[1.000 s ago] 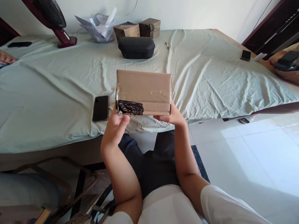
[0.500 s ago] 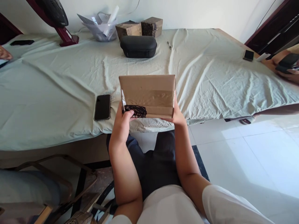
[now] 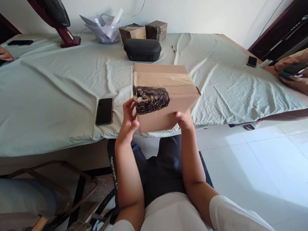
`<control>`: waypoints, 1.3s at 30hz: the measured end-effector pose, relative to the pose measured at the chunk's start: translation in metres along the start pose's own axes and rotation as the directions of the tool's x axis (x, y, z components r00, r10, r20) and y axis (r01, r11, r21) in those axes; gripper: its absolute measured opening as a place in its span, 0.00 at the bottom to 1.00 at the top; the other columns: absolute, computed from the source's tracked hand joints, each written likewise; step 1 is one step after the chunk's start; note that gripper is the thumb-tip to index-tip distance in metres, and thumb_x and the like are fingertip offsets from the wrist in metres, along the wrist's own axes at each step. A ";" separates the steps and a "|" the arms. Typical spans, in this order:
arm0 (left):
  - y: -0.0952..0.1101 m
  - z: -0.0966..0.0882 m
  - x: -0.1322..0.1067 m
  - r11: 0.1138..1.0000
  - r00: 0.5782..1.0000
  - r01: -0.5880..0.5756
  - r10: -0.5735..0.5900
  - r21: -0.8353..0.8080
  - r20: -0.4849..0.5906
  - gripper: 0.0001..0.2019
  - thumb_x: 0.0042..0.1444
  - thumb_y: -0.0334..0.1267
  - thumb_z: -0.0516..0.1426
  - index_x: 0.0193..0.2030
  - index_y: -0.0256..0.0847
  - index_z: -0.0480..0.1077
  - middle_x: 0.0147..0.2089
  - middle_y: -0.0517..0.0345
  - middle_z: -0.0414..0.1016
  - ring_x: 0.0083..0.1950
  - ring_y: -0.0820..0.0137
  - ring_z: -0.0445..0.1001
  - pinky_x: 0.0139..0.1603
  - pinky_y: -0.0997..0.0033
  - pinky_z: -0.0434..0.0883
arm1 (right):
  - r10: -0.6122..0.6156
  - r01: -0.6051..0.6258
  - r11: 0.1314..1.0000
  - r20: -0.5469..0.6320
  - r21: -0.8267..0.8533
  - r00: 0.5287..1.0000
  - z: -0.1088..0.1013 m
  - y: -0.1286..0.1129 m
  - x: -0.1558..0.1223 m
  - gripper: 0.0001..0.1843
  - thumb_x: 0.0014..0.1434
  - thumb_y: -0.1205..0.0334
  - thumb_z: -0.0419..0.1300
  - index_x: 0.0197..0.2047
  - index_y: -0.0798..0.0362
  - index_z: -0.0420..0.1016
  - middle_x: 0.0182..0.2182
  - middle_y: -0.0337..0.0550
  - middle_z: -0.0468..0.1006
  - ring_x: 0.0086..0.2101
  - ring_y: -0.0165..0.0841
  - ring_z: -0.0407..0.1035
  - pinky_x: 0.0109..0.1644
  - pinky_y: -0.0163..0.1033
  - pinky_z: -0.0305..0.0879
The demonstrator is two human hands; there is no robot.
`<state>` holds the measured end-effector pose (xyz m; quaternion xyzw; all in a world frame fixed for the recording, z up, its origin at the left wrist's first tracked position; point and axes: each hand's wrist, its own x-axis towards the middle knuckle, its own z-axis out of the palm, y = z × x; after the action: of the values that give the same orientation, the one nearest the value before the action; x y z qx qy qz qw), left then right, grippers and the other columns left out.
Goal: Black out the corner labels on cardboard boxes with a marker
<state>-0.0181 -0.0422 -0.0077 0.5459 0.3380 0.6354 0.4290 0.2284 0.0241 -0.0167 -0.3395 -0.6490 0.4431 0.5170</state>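
Here, we have our right hand (image 3: 184,120) gripping a brown cardboard box (image 3: 179,96) at its lower right, the thumb pressed on the near face and the other fingers hidden behind the cardboard. Our left hand (image 3: 128,122) is loosely opened at the box's left side, its fingers curved beside the edge and its thumb apart from them near the lower left corner; we cannot tell whether those fingertips touch. The box is raised and tilted over the near edge of the table, above our lap, and we see a dense black scribble (image 3: 152,100) on its left part.

To the left of the box, a black rectangular smartphone (image 3: 104,111) lies on the pale green, wrinkled tablecloth (image 3: 60,83). Beyond the box we see a black oblong case (image 3: 142,50), with a thin dark pen (image 3: 173,49) to its right. Behind the case stand two small brown boxes with dark markings (image 3: 156,30), and left of them a translucent plastic basket (image 3: 106,36) holding papers. Farther left stands a dark red and black upright appliance (image 3: 54,17).

At the table's right end lies a small black rectangular device (image 3: 251,61); near it, another person's hands (image 3: 299,84) hold a dark object. Another hand (image 3: 6,54) shows at the far left edge.
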 end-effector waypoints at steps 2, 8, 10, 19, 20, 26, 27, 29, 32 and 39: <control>-0.009 -0.014 0.002 0.997 0.999 0.000 0.003 0.077 -0.035 0.53 0.44 0.66 0.78 0.73 0.56 0.63 0.70 0.46 0.73 0.74 0.46 0.73 0.73 0.49 0.74 | 0.001 -0.003 0.999 0.032 0.039 0.999 0.005 0.003 0.000 0.56 0.52 0.09 0.60 0.68 0.43 0.78 0.63 0.52 0.84 0.67 0.57 0.76 0.70 0.62 0.76; -0.027 -0.046 -0.005 0.996 0.920 0.056 -0.028 0.062 -0.390 0.52 0.44 0.58 0.77 0.75 0.55 0.62 0.66 0.48 0.75 0.68 0.50 0.77 0.69 0.50 0.76 | 0.066 -0.132 0.864 -0.150 -0.486 0.986 -0.001 0.025 0.025 0.38 0.75 0.31 0.51 0.74 0.47 0.72 0.68 0.57 0.79 0.72 0.55 0.66 0.81 0.72 0.53; -0.031 -0.049 -0.005 0.997 0.887 0.053 -0.024 0.050 -0.460 0.50 0.45 0.55 0.75 0.74 0.56 0.62 0.65 0.49 0.76 0.68 0.51 0.76 0.69 0.50 0.76 | 0.123 -0.243 0.632 -0.214 -0.736 0.969 -0.003 0.035 0.041 0.31 0.72 0.44 0.62 0.72 0.50 0.74 0.70 0.62 0.75 0.75 0.62 0.58 0.81 0.81 0.39; -0.045 -0.044 0.005 1.000 0.896 0.031 -0.026 0.004 -0.444 0.40 0.47 0.47 0.74 0.67 0.54 0.65 0.66 0.52 0.74 0.66 0.55 0.76 0.71 0.53 0.75 | 0.225 -0.174 0.251 -0.118 -0.952 0.967 0.024 0.065 0.083 0.21 0.81 0.63 0.47 0.62 0.61 0.78 0.63 0.67 0.80 0.64 0.56 0.69 0.68 0.56 0.62; -0.046 -0.044 0.005 1.000 0.896 0.031 -0.024 0.007 -0.443 0.40 0.48 0.48 0.74 0.67 0.54 0.65 0.66 0.52 0.74 0.66 0.56 0.77 0.70 0.54 0.75 | 0.224 -0.181 0.256 -0.124 -0.949 0.967 0.024 0.065 0.082 0.22 0.81 0.63 0.45 0.62 0.61 0.77 0.62 0.66 0.81 0.62 0.55 0.71 0.65 0.53 0.63; -0.051 -0.039 0.009 0.999 0.885 0.043 -0.036 0.005 -0.465 0.41 0.49 0.49 0.73 0.68 0.53 0.64 0.66 0.50 0.75 0.64 0.56 0.79 0.65 0.56 0.77 | 0.270 -0.219 0.277 -0.143 -0.935 0.952 0.024 0.054 0.075 0.21 0.83 0.58 0.44 0.62 0.55 0.75 0.58 0.60 0.85 0.53 0.49 0.79 0.51 0.45 0.67; -0.052 -0.038 0.010 0.999 0.885 0.048 -0.037 0.011 -0.465 0.41 0.49 0.49 0.73 0.69 0.53 0.63 0.66 0.50 0.75 0.64 0.56 0.79 0.66 0.56 0.77 | 0.282 -0.221 0.272 -0.142 -0.937 0.949 0.025 0.052 0.075 0.21 0.83 0.57 0.44 0.62 0.55 0.75 0.58 0.61 0.85 0.54 0.49 0.79 0.51 0.45 0.67; -0.053 -0.037 0.011 0.999 0.878 0.048 -0.038 0.009 -0.478 0.42 0.47 0.49 0.73 0.68 0.53 0.62 0.65 0.50 0.76 0.62 0.56 0.79 0.64 0.56 0.78 | 0.325 -0.243 0.271 -0.148 -0.931 0.934 0.027 0.047 0.079 0.22 0.83 0.56 0.44 0.63 0.54 0.75 0.59 0.62 0.85 0.56 0.51 0.79 0.53 0.46 0.69; -0.052 -0.035 0.011 0.998 0.874 0.054 -0.052 -0.010 -0.484 0.43 0.45 0.49 0.74 0.67 0.52 0.62 0.62 0.51 0.76 0.60 0.56 0.79 0.61 0.57 0.78 | 0.413 -0.302 0.287 -0.168 -0.909 0.895 0.026 0.039 0.085 0.23 0.81 0.53 0.48 0.60 0.57 0.79 0.58 0.69 0.85 0.56 0.57 0.81 0.56 0.53 0.72; -0.049 -0.033 0.010 0.997 0.883 0.074 -0.051 0.031 -0.466 0.41 0.48 0.52 0.72 0.68 0.53 0.62 0.62 0.50 0.75 0.63 0.55 0.77 0.63 0.57 0.76 | 0.409 -0.309 0.508 -0.091 -0.804 0.908 -0.016 0.016 0.070 0.30 0.71 0.66 0.50 0.73 0.55 0.70 0.45 0.59 0.88 0.39 0.46 0.83 0.44 0.50 0.78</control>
<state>-0.0418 -0.0122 -0.0535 0.3768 0.4634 0.7252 0.3426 0.2273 0.0966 -0.0041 -0.6370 -0.7204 0.2176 0.1671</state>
